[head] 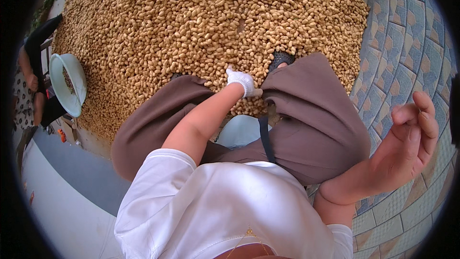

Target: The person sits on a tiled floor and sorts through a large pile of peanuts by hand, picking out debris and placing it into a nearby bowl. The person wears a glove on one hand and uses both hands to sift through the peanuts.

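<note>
Unshelled peanuts [179, 32] lie in a broad, thick layer before me, around both of my shoes. My left hand [240, 81], in a white knit glove, reaches down onto them between my knees; its fingers are mostly hidden, and a short tan piece [255, 92], possibly part of the glove or a handle, shows beside the wrist. My right hand [413, 135] is bare and raised off to the right, its fingers loosely bent with nothing between them. A pale blue plastic container [239, 131] is partly visible between my thighs, near a dark strap [265, 140].
A pale blue basin [81, 86] with dark debris inside stands at the left edge of the peanuts, close to another person [27, 82]. Patterned paving tiles [395, 43] run along the right side. An orange object [61, 135] lies at lower left.
</note>
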Demonstrator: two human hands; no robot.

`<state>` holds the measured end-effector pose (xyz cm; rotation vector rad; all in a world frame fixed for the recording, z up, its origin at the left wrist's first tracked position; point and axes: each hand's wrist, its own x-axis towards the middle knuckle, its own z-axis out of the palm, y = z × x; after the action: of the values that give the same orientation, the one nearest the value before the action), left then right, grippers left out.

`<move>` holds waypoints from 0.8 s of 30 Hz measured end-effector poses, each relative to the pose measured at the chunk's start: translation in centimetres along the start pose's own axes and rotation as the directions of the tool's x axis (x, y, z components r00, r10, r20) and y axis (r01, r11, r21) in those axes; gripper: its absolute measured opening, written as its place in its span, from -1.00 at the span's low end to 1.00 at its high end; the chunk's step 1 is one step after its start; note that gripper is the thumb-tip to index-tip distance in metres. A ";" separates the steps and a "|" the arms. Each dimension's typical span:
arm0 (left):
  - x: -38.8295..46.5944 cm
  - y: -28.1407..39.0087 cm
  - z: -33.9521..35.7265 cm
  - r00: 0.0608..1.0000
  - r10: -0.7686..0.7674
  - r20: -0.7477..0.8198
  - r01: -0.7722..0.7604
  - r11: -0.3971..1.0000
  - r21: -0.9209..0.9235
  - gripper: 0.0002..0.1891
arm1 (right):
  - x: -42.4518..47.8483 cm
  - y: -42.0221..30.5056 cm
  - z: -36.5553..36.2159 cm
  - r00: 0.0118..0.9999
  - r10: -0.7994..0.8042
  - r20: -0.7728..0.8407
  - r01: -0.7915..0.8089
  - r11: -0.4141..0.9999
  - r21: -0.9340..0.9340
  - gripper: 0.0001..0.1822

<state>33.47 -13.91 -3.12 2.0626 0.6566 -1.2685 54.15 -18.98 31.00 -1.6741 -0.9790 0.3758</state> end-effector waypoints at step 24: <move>-15.5 -21.6 -12.7 0.802 -0.597 -0.028 0.560 0.734 0.385 -0.35 | 0.4 -1.7 -3.8 0.986 0.002 0.169 -0.057 0.945 0.322 -0.63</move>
<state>19.80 8.64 9.93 2.1480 1.1520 -1.9731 56.29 -21.10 33.94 -1.3732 -0.9554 0.6701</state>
